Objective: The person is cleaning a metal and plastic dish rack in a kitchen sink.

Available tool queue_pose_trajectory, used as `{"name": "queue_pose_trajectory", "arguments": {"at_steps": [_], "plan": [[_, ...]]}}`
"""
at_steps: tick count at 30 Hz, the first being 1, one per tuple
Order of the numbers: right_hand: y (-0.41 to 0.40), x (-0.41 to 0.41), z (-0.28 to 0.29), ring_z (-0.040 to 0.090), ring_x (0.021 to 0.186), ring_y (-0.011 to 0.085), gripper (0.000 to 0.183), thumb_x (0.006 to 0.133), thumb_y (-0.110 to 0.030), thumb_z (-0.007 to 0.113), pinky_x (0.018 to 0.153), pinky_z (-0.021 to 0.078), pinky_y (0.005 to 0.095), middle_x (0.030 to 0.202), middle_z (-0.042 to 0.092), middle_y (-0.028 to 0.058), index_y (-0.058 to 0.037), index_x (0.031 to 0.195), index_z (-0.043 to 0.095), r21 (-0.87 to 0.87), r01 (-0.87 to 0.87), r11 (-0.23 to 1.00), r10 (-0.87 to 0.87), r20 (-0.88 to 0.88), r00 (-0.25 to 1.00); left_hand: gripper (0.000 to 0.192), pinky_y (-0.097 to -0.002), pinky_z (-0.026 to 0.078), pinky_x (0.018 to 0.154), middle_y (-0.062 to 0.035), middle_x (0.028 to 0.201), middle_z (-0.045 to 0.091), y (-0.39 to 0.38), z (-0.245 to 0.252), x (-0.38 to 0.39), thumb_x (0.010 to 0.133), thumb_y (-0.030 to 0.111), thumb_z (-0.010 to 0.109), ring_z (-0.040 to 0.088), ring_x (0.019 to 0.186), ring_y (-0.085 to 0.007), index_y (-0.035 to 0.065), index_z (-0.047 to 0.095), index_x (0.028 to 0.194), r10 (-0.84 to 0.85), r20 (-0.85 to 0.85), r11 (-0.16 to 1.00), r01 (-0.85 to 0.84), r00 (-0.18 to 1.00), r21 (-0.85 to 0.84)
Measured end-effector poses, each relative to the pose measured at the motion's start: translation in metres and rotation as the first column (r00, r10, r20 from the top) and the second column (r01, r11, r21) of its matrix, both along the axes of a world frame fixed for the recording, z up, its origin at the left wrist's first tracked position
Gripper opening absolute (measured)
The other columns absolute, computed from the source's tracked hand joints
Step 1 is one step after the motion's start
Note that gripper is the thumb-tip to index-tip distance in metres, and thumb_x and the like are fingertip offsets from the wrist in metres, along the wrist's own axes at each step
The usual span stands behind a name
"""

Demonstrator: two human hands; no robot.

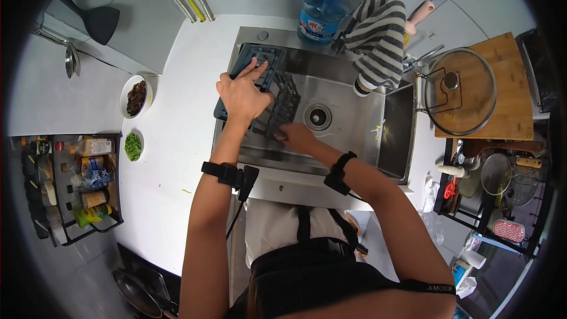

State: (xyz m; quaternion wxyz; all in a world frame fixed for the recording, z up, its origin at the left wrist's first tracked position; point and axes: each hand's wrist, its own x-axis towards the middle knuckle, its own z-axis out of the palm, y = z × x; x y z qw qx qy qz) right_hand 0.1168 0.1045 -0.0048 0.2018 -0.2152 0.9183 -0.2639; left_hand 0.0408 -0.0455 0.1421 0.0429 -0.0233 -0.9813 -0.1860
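Note:
A dark grey plastic rack [271,60] with a gridded top lies along the left side of a stainless-steel sink [350,117]. My left hand [246,93] rests palm down over it, fingers spread on the upper face and thumb towards the basin. Lower in the sink, beside the rack, is a dark slatted section [287,97]; whether the two are joined I cannot tell. My right hand [297,138] is at its near end with curled fingers. Something small and reddish shows at those fingertips, too blurred to name.
Behind the sink stand a blue pump bottle [321,20] and a striped cloth [381,31] draped over the tap. A glass lid [460,91] leans by a wooden board [509,97] at right. Bowls of dark strips [136,97] and chopped greens [133,146] sit left.

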Motion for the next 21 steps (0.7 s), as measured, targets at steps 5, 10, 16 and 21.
{"name": "queue_pose_trajectory", "arguments": {"at_steps": [5,10,16,21], "plan": [[-0.026,-0.001,-0.005,0.062,0.075,0.0347,0.011,0.076,-0.009,0.059,0.066,0.0510,0.0428,0.081,0.064,0.0188,-0.0031,0.083,0.066,-0.071,0.130,0.989,-0.132,-0.031,0.991,0.067,-0.0277,0.036,0.084,0.0149,0.129,0.053,-0.008,-0.002,-0.003,0.049,0.021,0.066,0.046,0.088,-0.0237,0.0331,0.063,0.115,0.016,0.017,1.000,-0.017,1.000,0.012],[-0.031,-0.015,-0.009,0.062,0.073,0.0355,0.015,0.077,-0.016,0.061,0.063,0.0506,0.0450,0.074,0.063,0.0185,-0.0028,0.077,0.067,0.151,0.236,0.960,-0.255,0.121,0.959,0.068,-0.0288,0.036,0.087,0.0148,0.129,0.053,0.002,0.003,-0.003,0.048,0.021,0.067,0.047,0.091,-0.0249,0.0327,0.063,0.115,0.002,0.025,1.000,-0.002,1.000,0.016],[0.007,-0.004,-0.004,0.063,0.074,0.0338,0.013,0.077,-0.013,0.060,0.059,0.0501,0.0454,0.080,0.063,0.0187,-0.0018,0.079,0.066,0.384,-0.038,0.923,-0.052,0.223,0.973,0.069,-0.0289,0.036,0.087,0.0151,0.130,0.052,-0.006,-0.001,-0.002,0.048,0.022,0.068,0.047,0.089,-0.0246,0.0335,0.062,0.116,0.015,0.014,1.000,-0.015,1.000,0.000],[0.034,0.001,-0.025,0.061,0.079,0.0355,0.015,0.079,-0.017,0.060,0.064,0.0487,0.0450,0.083,0.063,0.0163,-0.0030,0.080,0.063,0.024,0.115,0.993,-0.117,0.099,0.988,0.069,-0.0285,0.036,0.087,0.0151,0.131,0.051,-0.009,0.000,-0.006,0.048,0.022,0.068,0.047,0.089,-0.0247,0.0335,0.062,0.116,0.013,0.021,1.000,-0.013,1.000,0.017]]}}
